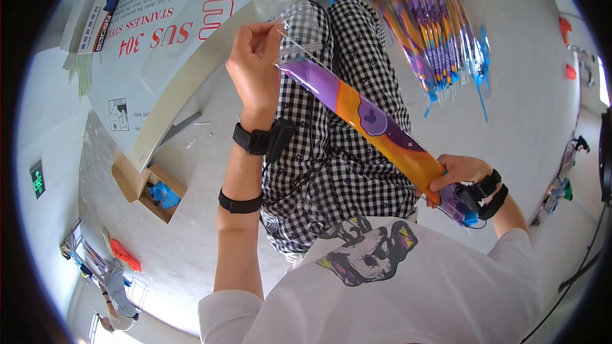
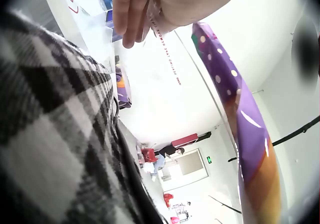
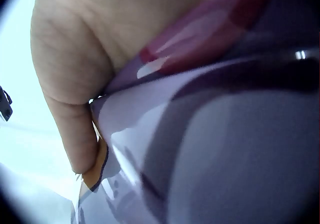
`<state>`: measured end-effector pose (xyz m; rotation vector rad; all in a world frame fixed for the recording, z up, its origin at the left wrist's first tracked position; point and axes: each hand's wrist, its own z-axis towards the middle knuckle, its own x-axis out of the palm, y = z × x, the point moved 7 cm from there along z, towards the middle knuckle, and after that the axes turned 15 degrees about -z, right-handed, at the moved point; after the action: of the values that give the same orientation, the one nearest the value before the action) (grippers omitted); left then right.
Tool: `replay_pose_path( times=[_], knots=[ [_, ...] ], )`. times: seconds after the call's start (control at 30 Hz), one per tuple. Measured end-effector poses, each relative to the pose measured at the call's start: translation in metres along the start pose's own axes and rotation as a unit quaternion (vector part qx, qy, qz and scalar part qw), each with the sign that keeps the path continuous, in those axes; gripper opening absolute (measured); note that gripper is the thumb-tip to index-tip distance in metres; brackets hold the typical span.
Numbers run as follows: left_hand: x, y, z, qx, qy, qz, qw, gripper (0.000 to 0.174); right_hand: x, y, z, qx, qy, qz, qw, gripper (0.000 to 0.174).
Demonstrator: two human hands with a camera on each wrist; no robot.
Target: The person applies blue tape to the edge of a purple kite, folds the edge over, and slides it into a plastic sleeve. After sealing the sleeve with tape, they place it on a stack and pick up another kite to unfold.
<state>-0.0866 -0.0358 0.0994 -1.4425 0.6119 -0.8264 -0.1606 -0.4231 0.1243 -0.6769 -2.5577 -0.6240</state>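
Observation:
A long, narrow purple-and-orange packet in a clear plastic bag slants across the lap, over black-and-white checked trousers. At its upper end my left hand pinches the bag's clear flap between thumb and fingers. Red lettering about sealing tape runs along the clear strip below those fingers in the left wrist view. My right hand grips the packet near its lower end, thumb on top, with a bit of blue showing past the hand. The right wrist view has the right thumb against the shiny printed surface.
Several similar packets with blue ends lie in a row on the floor at upper right. A metal-edged table, its film printed SUS 304, stands at upper left. Below it sits an open cardboard box containing something blue. Another person is at lower left.

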Motion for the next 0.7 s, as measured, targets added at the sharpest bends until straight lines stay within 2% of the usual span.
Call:
replay_pose_path(
  times=[0.17, 0.47, 0.57, 0.7],
  knots=[
    [0.001, -0.006, -0.002, 0.03, 0.004, 0.03, 0.999, 0.013, -0.004, -0.013, 0.003, 0.004, 0.003, 0.001, 1.0, 0.035],
    [0.012, -0.022, -0.011, 0.127, 0.048, 0.151, 0.979, 0.01, -0.01, -0.006, -0.002, -0.005, -0.047, 0.058, 0.997, 0.038],
    [0.017, -0.026, -0.015, 0.149, 0.061, 0.212, 0.964, 0.008, -0.01, 0.003, 0.001, -0.015, -0.086, 0.047, 0.995, 0.035],
    [0.018, -0.031, -0.016, 0.173, 0.046, 0.288, 0.941, 0.006, -0.011, 0.011, 0.004, -0.03, -0.095, 0.006, 0.995, 0.034]
  ],
)
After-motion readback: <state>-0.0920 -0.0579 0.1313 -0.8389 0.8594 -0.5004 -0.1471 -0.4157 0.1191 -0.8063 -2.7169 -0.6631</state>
